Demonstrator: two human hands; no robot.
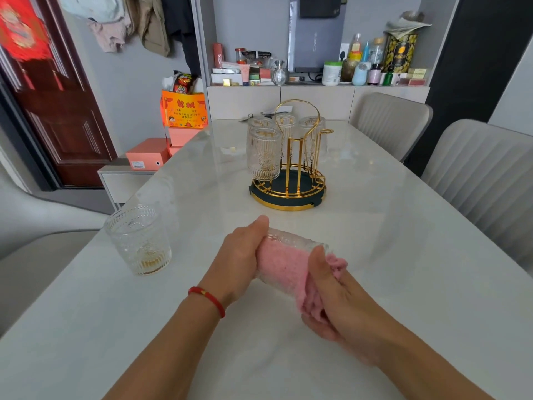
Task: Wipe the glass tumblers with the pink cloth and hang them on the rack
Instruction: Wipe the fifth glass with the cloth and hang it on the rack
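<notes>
White table point(375, 226); hands gripping tumbler point(291, 241).

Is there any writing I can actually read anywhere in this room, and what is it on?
None reads for certain.
Orange bag: large red characters and rows of smaller print, too blurred to quote.
Red door hanging: gold pattern or characters, blurred.
Black and gold tin: label print too small.
Pink box: white sticker with a barcode, unreadable.
Shelf bottles and jars: labels too small.
Glass tumbler, pink cloth, rack: no text.
</notes>
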